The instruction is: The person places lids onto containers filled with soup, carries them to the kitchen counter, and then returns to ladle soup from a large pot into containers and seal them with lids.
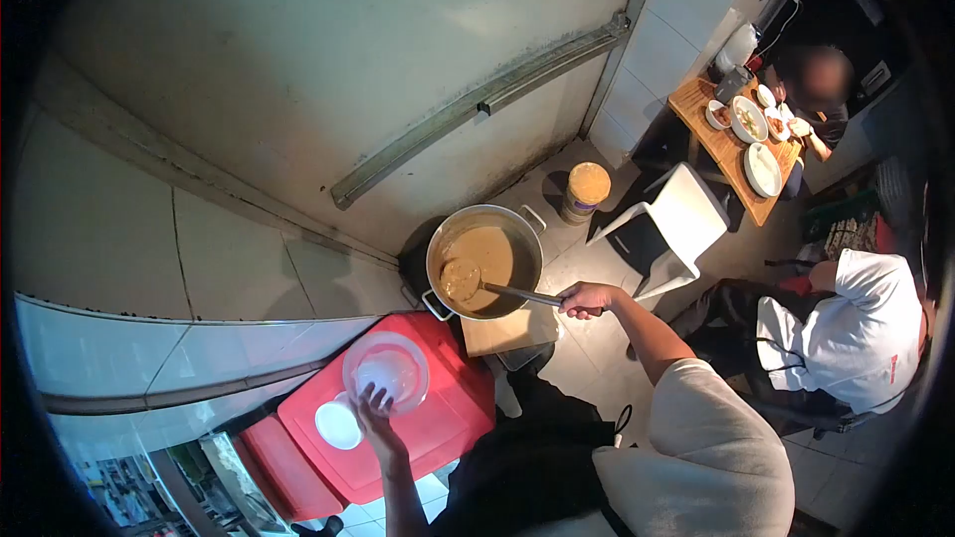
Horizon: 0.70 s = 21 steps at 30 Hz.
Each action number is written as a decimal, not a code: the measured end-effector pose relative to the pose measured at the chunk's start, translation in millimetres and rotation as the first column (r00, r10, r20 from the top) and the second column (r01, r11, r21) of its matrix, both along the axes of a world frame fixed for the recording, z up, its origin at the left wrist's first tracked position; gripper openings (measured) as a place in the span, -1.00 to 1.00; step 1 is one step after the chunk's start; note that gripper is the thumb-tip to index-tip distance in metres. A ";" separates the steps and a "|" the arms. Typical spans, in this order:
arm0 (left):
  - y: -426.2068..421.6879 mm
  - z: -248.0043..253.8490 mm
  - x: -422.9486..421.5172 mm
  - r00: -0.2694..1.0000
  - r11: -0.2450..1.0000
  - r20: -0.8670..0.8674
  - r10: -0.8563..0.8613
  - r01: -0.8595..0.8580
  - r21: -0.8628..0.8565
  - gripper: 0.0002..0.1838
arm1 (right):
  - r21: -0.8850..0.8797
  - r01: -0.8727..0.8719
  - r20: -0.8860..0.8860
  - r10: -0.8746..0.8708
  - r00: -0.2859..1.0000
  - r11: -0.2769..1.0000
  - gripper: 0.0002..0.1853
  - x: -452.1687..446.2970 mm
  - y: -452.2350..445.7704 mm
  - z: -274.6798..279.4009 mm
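Note:
My right hand (587,300) is closed round the handle of a long metal ladle (522,292). The ladle's bowl rests in thick tan-brown liquid inside a large metal pot (435,257), near the pot's left side. My left hand (376,420) has its fingers apart at the near edge of a clear round plastic bowl (419,363); whether it bears on the bowl I cannot tell. Beside that hand is a white round container or lid (339,425). Both sit over a red plastic lid or bin top (448,423).
A wooden board (497,334) lies by the pot. Behind stand a tub with an orange-tan top (587,184) and a white chair (686,214). A person in a white shirt (865,328) is bent over at right. Another person sits at a wooden table (736,174) with dishes.

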<state>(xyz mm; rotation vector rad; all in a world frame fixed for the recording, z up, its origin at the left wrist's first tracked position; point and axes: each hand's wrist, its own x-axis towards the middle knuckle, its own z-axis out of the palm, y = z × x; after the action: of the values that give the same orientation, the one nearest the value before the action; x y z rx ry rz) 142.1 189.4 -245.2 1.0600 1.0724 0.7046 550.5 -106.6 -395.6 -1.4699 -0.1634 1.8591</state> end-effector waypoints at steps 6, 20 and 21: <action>23.8 -58.8 48.3 0.997 0.995 0.061 -0.052 0.057 -0.076 -0.30 | -0.022 0.076 0.095 -0.074 0.993 0.997 -0.69 -24.4 -24.5 33.1; 72.9 -236.9 131.5 0.976 0.993 0.220 -0.007 0.032 -0.112 -0.21 | -0.059 0.244 0.146 -0.234 0.961 0.968 -0.66 -30.1 -36.1 190.4; 74.3 -238.0 138.7 0.968 0.995 0.252 0.020 0.005 -0.098 -0.20 | -0.055 0.254 0.130 -0.246 0.961 0.966 -0.65 -29.3 -35.8 200.8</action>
<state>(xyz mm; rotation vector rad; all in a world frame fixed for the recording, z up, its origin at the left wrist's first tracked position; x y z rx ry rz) 280.7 263.7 -483.2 0.8567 0.8819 0.7632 521.3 -142.4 -194.8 -1.5758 0.0305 1.5870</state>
